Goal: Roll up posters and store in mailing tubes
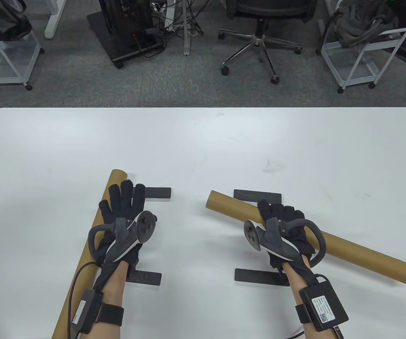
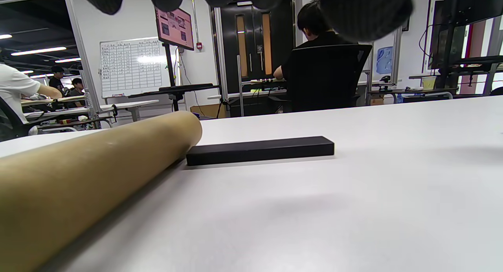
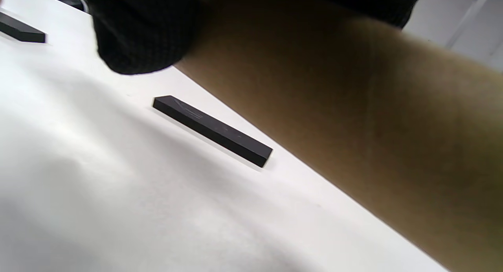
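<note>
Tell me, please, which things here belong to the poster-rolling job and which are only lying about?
For the job:
left tube, beside the flat left hand
right tube, gripped by the right hand
four black bars on the table, probably paper weights

Lying about:
office chair
white carts

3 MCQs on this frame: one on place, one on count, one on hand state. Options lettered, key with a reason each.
1. Where is the left tube?
A. standing upright
B. lying along the table's left side, beside the left hand
C. on the office chair

2. How many black bars show on the table?
A. two
B. four
C. six

3. What is the right hand doing?
A. gripping the right tube
B. resting flat on the table
C. holding a black bar

Key: 1 B, the table view shows it lying flat under the left wrist. 2 B, bars at. 3 A, fingers curl over the tube.
</note>
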`<act>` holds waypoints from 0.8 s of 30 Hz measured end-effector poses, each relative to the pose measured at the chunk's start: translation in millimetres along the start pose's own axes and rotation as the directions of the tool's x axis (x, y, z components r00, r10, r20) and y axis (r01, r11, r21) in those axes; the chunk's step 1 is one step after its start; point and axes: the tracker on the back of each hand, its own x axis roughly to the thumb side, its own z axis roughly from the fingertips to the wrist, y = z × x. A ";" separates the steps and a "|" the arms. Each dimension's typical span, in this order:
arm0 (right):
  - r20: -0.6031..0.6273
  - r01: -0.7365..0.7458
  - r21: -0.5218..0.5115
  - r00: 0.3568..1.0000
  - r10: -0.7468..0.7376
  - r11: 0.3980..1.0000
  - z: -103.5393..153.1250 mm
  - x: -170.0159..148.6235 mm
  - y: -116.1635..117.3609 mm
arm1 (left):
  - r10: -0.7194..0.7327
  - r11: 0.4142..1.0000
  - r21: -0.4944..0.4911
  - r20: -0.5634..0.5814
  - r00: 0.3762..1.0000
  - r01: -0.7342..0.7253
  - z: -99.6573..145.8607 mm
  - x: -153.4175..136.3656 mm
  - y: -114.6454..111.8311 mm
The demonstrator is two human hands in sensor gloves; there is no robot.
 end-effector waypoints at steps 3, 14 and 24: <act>-0.064 0.069 0.055 0.996 -0.066 0.996 -6.0 -16.5 0.0 | 0.004 1.000 -0.007 0.003 1.000 -0.004 0.7 -0.7 0.7; -0.301 0.235 0.205 0.939 -0.167 0.950 -7.3 -76.8 34.7 | 0.032 0.999 -0.020 -0.009 0.999 -0.033 -1.7 -4.3 -2.1; -0.445 0.327 0.311 0.880 -0.167 0.892 1.4 -113.3 82.7 | 0.038 0.999 -0.037 -0.014 0.999 -0.039 -1.6 -5.1 -2.6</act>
